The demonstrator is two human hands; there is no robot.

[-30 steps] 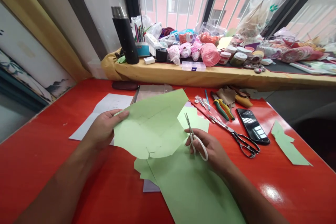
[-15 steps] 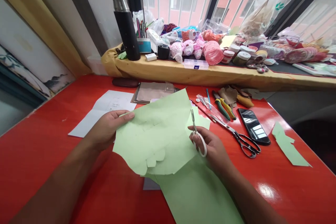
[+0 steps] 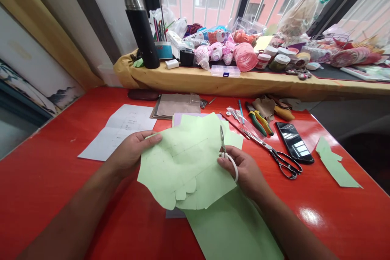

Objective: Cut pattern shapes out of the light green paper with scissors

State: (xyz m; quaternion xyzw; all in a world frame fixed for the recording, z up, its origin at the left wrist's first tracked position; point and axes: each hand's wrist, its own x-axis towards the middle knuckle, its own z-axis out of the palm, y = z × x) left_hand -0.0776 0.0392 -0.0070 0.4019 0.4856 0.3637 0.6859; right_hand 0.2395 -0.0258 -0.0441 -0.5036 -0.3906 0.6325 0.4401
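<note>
The paper is held over the table, with the left hand pinching its left edge. The right hand is closed on the scissors, blades pointing up at the paper's right edge. A cup on the sill holds pencils.

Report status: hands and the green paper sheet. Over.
Left hand pinches pale-green cut paper sheet at its left edge. Right hand grips small white-handled scissors, blades up, at sheet's right edge. Black-handled scissors, black phone lie apart, right.
</note>
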